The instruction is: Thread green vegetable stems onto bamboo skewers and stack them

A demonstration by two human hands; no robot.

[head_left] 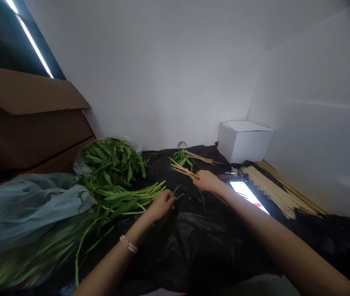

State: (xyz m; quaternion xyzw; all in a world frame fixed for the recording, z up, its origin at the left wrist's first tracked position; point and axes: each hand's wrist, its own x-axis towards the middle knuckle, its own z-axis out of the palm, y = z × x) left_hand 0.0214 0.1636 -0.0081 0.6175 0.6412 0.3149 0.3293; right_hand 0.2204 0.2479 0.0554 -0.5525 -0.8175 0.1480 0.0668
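Observation:
My right hand (207,181) is closed around a few thin wooden sticks (181,168), whose tips point left. Beside the pile of leafy greens (140,195), my left hand (163,204) is pinched shut. A thin green stem (179,196) pokes out at its fingertips, and dim leaves seem to hang below it. Behind the right hand lies a small bundle of greens (182,158) with several sticks (202,157) across it. Long pale sticks (273,191) lie in a heap at the right.
A lit phone (247,198) lies on the black plastic sheet (199,238). A white box (244,139) stands at the back right. On the left are a clear bag of greens (110,158), a bluish plastic bag (33,209) and a cardboard box (29,127).

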